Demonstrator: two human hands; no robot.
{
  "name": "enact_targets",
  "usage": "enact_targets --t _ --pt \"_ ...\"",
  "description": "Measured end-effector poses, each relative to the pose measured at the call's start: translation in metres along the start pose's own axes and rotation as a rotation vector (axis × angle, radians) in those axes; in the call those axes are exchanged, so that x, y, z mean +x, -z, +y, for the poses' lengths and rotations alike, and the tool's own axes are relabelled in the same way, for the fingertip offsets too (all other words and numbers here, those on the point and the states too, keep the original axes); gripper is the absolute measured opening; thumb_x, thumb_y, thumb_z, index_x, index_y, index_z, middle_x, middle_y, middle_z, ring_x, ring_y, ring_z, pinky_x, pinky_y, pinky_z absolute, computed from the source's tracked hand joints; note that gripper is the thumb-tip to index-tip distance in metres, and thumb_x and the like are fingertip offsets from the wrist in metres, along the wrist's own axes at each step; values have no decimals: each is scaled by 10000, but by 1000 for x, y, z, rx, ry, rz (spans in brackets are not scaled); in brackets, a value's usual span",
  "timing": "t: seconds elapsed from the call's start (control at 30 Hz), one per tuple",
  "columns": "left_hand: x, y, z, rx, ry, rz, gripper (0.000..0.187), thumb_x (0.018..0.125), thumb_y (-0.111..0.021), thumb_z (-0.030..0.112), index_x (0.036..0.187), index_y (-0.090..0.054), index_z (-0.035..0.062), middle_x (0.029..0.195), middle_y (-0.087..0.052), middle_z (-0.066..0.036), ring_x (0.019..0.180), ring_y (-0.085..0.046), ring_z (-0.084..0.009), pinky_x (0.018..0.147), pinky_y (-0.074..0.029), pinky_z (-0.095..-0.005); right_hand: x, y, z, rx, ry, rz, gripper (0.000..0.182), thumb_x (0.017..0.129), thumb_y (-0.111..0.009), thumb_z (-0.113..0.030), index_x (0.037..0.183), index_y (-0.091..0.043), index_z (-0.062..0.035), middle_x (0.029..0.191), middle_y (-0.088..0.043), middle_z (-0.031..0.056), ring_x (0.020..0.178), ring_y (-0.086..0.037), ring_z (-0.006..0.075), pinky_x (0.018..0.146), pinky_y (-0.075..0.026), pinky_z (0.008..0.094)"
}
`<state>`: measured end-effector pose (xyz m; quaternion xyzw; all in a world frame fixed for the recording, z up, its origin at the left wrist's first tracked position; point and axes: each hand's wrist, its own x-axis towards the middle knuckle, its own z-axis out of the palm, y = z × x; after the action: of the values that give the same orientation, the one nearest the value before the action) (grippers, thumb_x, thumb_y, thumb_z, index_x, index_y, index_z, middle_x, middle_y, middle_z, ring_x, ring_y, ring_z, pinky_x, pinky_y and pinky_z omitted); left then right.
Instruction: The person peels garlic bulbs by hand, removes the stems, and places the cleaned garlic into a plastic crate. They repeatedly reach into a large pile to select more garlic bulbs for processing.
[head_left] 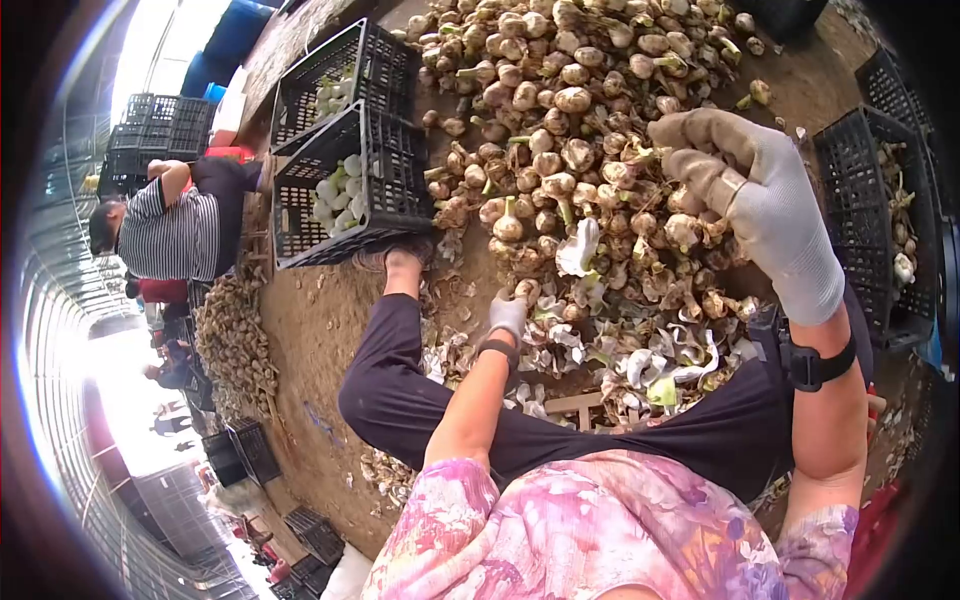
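Observation:
A big heap of garlic bulbs [575,155] with dry stems and roots lies on the ground in front of me. My left hand [508,314], in a light glove, is low at the near edge of the heap, its fingers closed around a garlic bulb [527,291]. Raised over the right side of the heap is my right hand [765,185], in a grey glove with dirty brown fingers. Those fingers are bent and closed; what they hold, if anything, is hidden. Loose white garlic skins [655,365] litter the ground between my legs.
Black crates [365,180] with pale trimmed bulbs stand on the left. Another black crate [860,215] with garlic scraps is on the right. A person in a striped shirt [170,235] bends near a second garlic pile [235,340]. More people appear farther back.

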<state>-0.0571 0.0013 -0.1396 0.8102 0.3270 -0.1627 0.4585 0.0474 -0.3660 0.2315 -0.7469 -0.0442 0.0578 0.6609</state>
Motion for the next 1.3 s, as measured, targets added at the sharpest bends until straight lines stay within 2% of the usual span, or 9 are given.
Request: enact_targets --t 0.1,0.2,0.4,0.47,0.53,0.6,0.77,0.9,1.3 --pt "-9 -12 28 249 -56 53 614 739 -769 317 1253 -560 55 1128 -661 -177 1027 -622 -316 883 -478 -348 0 4 -2 67 -44 -53 201 925 -569 -68 1071 -643 50 839 -685 47 666 -596 55 609 -500 210" --pt "-16 -26 41 259 -45 146 560 764 -749 271 1252 -536 98 1123 -654 -178 1009 -625 -331 852 -495 -384 2 3 4 19 12 -66 185 915 -578 -63 1049 -641 48 858 -698 79 759 -644 94 676 -516 240" --pt "-88 -10 121 -567 138 -150 388 914 -654 197 1229 -453 91 975 -644 -63 760 -663 -188 542 -562 -291 -8 -15 20 -82 25 -132 199 876 -655 -163 980 -663 6 855 -694 122 794 -671 156 691 -508 292" --pt "-123 8 154 -575 -32 -174 425 908 -662 164 1243 -414 82 1005 -641 -67 745 -661 -171 549 -558 -283 -7 -28 48 -258 140 -164 268 864 -676 -269 970 -674 -22 856 -695 125 782 -668 183 697 -503 327" --pt "-163 25 183 -608 -474 -186 440 885 -682 99 1243 -428 71 1056 -629 -70 830 -651 -155 662 -566 -274 -15 -46 49 -375 143 -193 360 842 -697 -384 963 -683 -45 880 -697 128 758 -657 213 710 -499 347" --pt "-184 36 183 -588 -675 -215 482 863 -695 71 1283 -460 51 1143 -598 -75 1045 -585 -166 910 -486 -290 -22 -67 56 -171 28 -367 442 832 -709 -446 982 -676 -31 852 -694 110 764 -653 177 696 -499 320" --pt "-243 64 199 -304 -873 -87 611 775 -740 37 1303 -433 21 1220 -504 -123 1172 -487 -209 1003 -397 -327 -53 -117 44 237 -135 -408 458 797 -780 -374 1017 -651 7 853 -667 23 764 -600 81 654 -489 236" --pt "-259 75 194 -205 -905 9 609 798 -747 248 1283 -449 32 1225 -492 -162 1181 -473 -297 1014 -377 -385 -78 -134 36 460 -244 -308 303 832 -756 -258 936 -670 13 791 -662 16 661 -590 64 588 -476 210" --pt "-266 72 186 -491 -897 -224 559 815 -748 212 1288 -505 41 1180 -522 -103 1106 -531 -189 954 -430 -319 -100 -112 34 560 -387 -326 206 872 -700 -155 964 -667 26 780 -658 19 647 -624 102 579 -513 237"
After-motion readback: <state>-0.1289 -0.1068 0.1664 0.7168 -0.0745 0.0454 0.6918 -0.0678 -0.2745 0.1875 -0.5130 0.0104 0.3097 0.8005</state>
